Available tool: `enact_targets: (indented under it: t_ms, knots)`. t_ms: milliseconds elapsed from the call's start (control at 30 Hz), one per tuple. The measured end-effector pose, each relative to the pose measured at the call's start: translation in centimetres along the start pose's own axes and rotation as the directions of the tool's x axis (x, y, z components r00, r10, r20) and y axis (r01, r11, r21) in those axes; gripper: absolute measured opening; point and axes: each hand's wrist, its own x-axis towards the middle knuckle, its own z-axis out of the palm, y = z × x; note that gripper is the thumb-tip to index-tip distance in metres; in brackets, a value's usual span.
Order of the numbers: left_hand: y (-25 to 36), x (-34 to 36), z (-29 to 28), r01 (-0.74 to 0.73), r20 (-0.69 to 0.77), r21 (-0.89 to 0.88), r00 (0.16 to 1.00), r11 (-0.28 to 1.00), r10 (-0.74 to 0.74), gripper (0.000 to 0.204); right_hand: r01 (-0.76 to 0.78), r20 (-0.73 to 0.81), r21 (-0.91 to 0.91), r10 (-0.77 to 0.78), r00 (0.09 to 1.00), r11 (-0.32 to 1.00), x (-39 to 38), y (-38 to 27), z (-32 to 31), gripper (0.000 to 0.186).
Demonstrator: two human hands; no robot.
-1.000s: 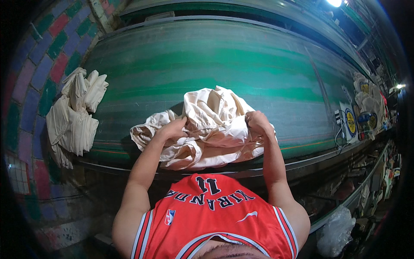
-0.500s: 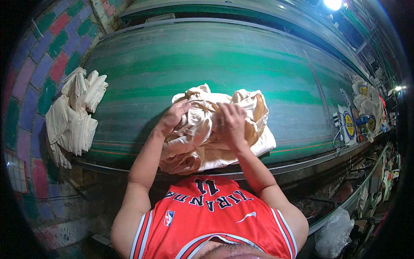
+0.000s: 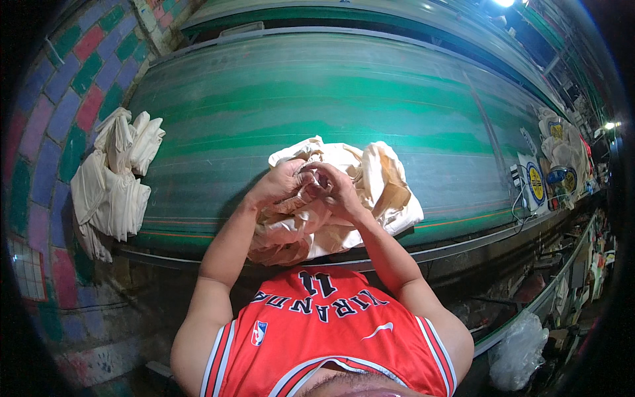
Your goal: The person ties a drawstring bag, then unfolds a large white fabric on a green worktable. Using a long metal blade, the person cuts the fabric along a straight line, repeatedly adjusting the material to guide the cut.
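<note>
A crumpled heap of cream cloth point(image 3: 387, 192) lies on the green table in front of me, close to its front edge. My left hand point(image 3: 279, 184) is closed on a fold of this cloth at the heap's left side. Right beside it, my right hand point(image 3: 336, 190) pinches the same gathered fold, with fingers curled toward the left hand. The two hands nearly meet over the bunched part. Loose folds hang out below my wrists and to the right. Part of the pinched cloth is hidden behind the fingers.
The long green table point(image 3: 264, 99) stretches away from me. At its left end, more cream cloth point(image 3: 109, 198) is piled by a painted brick wall point(image 3: 63, 106). To the right lie printed cloth pieces point(image 3: 534, 182) and a cable. A clear plastic bag point(image 3: 519, 351) sits lower right.
My right hand has moved left across the heap to meet the left hand. My left hand has shifted slightly right, and the cloth between them is now bunched up.
</note>
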Motion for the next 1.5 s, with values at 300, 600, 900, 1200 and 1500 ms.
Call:
enact_targets:
  t_ms: [300, 600, 900, 1200, 1500]
  knots:
    - [-0.3, -0.3, -4.6, -0.019, -0.458, 0.038, 0.888, 0.999, 0.034, 0.022, -0.071, -0.148, 0.043, 0.076, 0.986, 0.997, -0.2, 4.7, -4.3, 0.036]
    - [-0.7, -18.0, -31.4, -0.592, -0.957, -0.177, 0.291, 0.786, 0.004, 0.03, 0.328, -0.761, 0.648, 0.575, 0.298, 0.687, -8.2, 18.8, -34.7, 0.026]
    - [-10.9, -25.5, -34.8, 0.462, -0.978, 0.118, 0.209, 0.879, 0.021, 0.03, -0.597, -0.555, 0.559, 0.794, 0.248, 0.576, -17.7, 27.7, -36.3, 0.015]
    - [-11.4, -3.5, -15.4, 0.178, -0.431, 0.825, 0.812, 0.536, 0.394, 0.044, -0.183, -0.372, -0.351, 0.042, 0.927, 0.918, -5.4, 17.9, -17.7, 0.047]
    - [-9.2, 2.8, -12.0, 0.244, -0.192, 0.888, 0.967, 0.39, -0.167, 0.022, -0.356, 0.272, -0.66, 0.653, 0.707, 0.661, 0.7, 16.0, -16.6, 0.035]
